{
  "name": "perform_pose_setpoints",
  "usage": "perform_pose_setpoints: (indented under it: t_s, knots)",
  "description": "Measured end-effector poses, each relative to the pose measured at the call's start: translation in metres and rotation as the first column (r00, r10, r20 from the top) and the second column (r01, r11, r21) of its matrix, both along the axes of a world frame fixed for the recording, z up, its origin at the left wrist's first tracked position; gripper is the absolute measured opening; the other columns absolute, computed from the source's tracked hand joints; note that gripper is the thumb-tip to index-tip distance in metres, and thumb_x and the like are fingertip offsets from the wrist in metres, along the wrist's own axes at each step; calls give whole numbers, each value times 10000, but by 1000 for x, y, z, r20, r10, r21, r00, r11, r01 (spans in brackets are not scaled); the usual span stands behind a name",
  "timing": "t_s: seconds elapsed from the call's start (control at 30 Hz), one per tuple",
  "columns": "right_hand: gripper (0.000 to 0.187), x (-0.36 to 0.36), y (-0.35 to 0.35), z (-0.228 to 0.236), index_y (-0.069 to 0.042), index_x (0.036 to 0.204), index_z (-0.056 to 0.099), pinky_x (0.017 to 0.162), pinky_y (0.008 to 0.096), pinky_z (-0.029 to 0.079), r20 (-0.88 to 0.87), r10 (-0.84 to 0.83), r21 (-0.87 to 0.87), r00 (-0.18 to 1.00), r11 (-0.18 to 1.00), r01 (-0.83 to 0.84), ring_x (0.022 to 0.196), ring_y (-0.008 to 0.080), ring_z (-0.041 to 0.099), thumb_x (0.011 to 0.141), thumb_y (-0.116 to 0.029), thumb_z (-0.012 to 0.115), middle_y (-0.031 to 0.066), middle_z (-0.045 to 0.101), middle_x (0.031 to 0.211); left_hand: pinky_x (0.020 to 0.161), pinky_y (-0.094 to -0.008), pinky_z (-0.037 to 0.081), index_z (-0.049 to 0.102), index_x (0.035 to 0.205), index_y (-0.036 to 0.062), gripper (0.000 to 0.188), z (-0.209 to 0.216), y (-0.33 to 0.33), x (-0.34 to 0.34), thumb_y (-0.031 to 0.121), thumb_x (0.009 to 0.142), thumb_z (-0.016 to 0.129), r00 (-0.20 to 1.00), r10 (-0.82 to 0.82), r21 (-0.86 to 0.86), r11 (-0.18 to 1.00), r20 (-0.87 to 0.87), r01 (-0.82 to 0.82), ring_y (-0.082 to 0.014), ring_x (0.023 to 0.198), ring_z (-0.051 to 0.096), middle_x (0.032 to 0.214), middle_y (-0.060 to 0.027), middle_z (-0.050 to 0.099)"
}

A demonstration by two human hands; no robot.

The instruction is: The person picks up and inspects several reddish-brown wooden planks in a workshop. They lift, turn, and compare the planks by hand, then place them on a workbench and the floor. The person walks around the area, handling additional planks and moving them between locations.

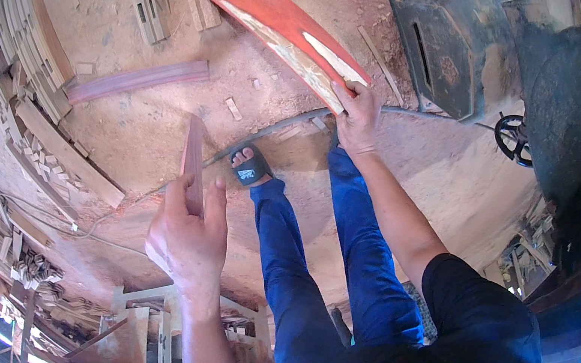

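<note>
Two boards were in hand: left hand (189, 235) pinched a thin strip (193, 163) edge-up; right hand (358, 117) gripped the red plank (281, 23) by its near end, over the floor. Firmer support would have steadied both.

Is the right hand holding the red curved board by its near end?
Yes, the right hand grips the near end of the red curved board, while the left hand holds a thinner reddish wood strip.

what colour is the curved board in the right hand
Red-orange, with worn pale patches along its edge; the curved board shows in the head view, held by the right hand.
</note>
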State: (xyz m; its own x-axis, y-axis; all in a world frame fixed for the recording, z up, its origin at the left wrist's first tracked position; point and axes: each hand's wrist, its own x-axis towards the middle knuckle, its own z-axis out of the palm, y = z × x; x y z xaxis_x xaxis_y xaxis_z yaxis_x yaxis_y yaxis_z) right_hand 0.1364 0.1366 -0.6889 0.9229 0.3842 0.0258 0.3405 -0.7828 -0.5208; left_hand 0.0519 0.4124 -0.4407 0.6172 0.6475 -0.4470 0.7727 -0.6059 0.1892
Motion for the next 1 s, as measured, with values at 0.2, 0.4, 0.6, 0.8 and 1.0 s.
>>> perform_pose_setpoints:
  t_s: [0.2,0.4,0.6,0.8,1.0]
  knots:
    - [497,-11,4,-7,-156,1283,693,958,427,434,-88,-119,83,989,988,126,1038,316,599,812,1,687,133,660,1141,565,-448,512,722,986,72,319,0,-1,-1,344,838,798,1000,2,-10,1000,-17,-2,-369,613,678,656,-173,657]
    - [359,-5,-11,-33,-35,1198,679,926,391,490,-636,-459,124,621,733,669,1026,296,663,899,-223,743,154,713,1093,550,-450,509,720,972,69,315,-1,-5,8,345,842,796,1000,-23,-1,1000,-20,23,-369,591,673,637,-168,650]
    - [364,1,-26,-44,26,1112,681,796,333,539,-786,-384,145,485,648,748,872,228,701,933,-287,729,118,735,978,575,-447,526,721,969,73,316,1,-4,5,354,847,795,999,-40,28,999,-13,41,-369,615,687,664,-178,668]
    - [340,-3,-26,-41,-22,1067,674,644,255,543,-930,-242,127,278,497,858,751,150,711,966,-345,702,88,730,937,616,-444,540,729,973,69,305,5,8,-15,346,858,787,998,43,9,999,-56,-43,-376,664,704,731,-191,703]
    - [332,-13,-10,-51,-80,1151,628,585,257,509,-969,-186,122,161,206,971,738,163,711,993,-370,654,51,706,885,634,-434,539,736,983,71,320,9,27,-44,377,893,758,987,100,-10,995,-123,-102,-339,661,709,731,-162,710]
